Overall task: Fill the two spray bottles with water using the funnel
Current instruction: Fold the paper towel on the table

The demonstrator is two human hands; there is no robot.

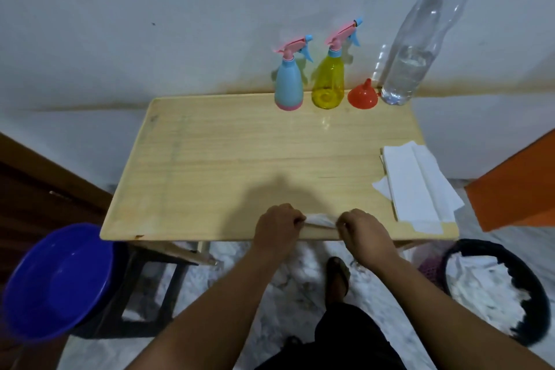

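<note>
At the far edge of the wooden table stand a blue spray bottle and a yellow spray bottle, both with pink and blue trigger heads on. A red funnel rests upside down to their right. Beside it stands a tall clear water bottle with a blue cap, partly filled. My left hand and my right hand are at the table's near edge, both gripping a crumpled white tissue between them.
A stack of white tissues lies at the table's right edge. A blue basin sits on a dark stool at lower left. A black bin with white paper stands at lower right. An orange object is at right.
</note>
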